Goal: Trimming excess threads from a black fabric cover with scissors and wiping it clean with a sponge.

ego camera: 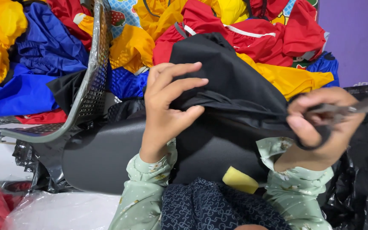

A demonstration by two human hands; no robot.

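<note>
With the left hand (167, 106) pinching the black woven fabric piece (231, 81) taut, the right hand (320, 123), fingers through dark-handled scissors (341, 111) at three o'clock, should probably snip close.

We see both arms dressed in pale green sleeves (143, 191) with small white dots and a faint floral print, gathered at the cuffs. Below them, we see a dark navy garment (209, 206) with a fine repeating pattern.

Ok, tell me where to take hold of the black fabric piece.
Probably grip the black fabric piece at its bunched lower fold, coming from the left, where the left hand pinches it. The right hand holds scissors at the right end, so keep clear there.
</note>
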